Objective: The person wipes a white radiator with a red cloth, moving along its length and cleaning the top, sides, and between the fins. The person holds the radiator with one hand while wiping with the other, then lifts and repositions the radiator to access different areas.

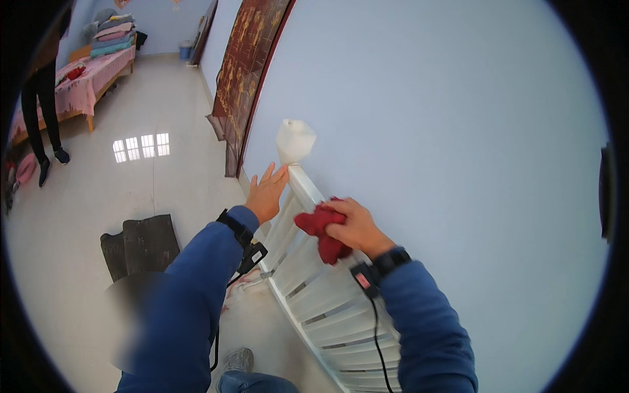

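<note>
A white slatted panel, like a railing or bed end [308, 187], stands along the pale blue wall. My right hand [359, 229] is closed around a crumpled red cloth [321, 221], which lies over the panel's top rail. At the rail's far end, my left hand [267, 195] has its fingers stretched out and rests against the post. Just beyond the fingertips is a white faceted post cap [295, 139]. Both wrists wear black straps with small boxes and cables.
Dark folded mats [141, 245] lie on the tiled floor at left. A patterned dark red door curtain [246, 72] hangs ahead. At far left, a person [42, 108] stands near a bed with a pink cover [98, 82] and stacked bedding. My shoe [237, 360] shows below.
</note>
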A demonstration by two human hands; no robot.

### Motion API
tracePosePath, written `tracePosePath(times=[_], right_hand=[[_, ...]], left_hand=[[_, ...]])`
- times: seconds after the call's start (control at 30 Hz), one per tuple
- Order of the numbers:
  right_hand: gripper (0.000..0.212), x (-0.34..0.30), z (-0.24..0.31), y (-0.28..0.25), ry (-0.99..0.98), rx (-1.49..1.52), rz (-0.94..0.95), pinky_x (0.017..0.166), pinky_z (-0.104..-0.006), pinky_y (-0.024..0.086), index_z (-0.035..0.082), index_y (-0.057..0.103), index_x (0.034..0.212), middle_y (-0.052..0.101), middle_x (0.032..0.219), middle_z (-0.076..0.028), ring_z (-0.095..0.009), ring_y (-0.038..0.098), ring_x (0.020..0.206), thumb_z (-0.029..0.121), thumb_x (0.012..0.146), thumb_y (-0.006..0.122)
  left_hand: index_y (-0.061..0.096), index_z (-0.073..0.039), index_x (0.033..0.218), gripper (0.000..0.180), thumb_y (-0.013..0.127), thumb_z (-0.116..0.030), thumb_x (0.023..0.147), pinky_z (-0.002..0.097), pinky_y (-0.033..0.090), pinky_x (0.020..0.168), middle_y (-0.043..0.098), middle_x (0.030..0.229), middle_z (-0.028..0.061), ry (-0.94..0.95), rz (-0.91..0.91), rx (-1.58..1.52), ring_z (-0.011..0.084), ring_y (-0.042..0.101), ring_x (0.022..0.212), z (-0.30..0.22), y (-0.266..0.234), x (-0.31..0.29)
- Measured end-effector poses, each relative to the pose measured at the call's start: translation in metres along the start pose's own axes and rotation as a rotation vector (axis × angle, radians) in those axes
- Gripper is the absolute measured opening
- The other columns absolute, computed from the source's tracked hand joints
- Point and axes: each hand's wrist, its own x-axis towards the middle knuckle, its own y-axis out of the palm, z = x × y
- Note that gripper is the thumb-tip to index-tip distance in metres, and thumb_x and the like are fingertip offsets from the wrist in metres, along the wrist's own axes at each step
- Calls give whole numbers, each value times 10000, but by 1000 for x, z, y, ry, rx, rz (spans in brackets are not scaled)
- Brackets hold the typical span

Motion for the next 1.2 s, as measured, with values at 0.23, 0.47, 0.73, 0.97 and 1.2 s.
tracePosePath(times=[0.23, 0.47, 0.73, 0.97, 1.2], right_hand=[[556, -182, 51, -60, 117, -35, 20, 991, -437, 469, 91, 658, 1229, 581, 1212, -196, -378, 545, 1162, 101, 678, 729], [498, -158, 35, -46, 82, 29, -65, 990, -435, 464, 70, 671, 1185, 589, 1198, -214, -387, 562, 1126, 133, 692, 703], [401, 30, 5, 29, 95, -33, -191, 884, -454, 501, 95, 745, 1030, 627, 1023, -213, -405, 602, 968, 260, 667, 704], [455, -69, 18, -11, 91, -35, -88, 921, -383, 502, 102, 710, 1128, 600, 1075, -155, -332, 603, 1013, 144, 675, 697], [544, -281, 59, -65, 217, -38, -165, 975, -444, 460, 132, 671, 1199, 611, 1161, -162, -369, 550, 1099, 138, 656, 707]], left_hand=[[366, -101, 1492, 753, 462, 140, 785, 573, 210, 1168, 307, 1587, 70, 180, -49, -61, 265, 204, 1508, -30, 2, -1], [402, -102, 1472, 733, 475, 139, 784, 543, 255, 1155, 366, 1556, 62, 216, -104, -80, 253, 264, 1486, -29, 6, -1], [398, -122, 1486, 738, 476, 128, 796, 547, 267, 1142, 373, 1559, 67, 213, -110, -85, 257, 279, 1483, -29, -2, -1], [364, -130, 1503, 754, 454, 131, 801, 581, 237, 1150, 328, 1588, 48, 222, -60, 2, 237, 256, 1491, -23, 1, 0], [268, -149, 1555, 671, 419, 3, 919, 606, 248, 1142, 286, 1612, 63, 97, 10, 209, 242, 229, 1503, -39, -3, -3]])
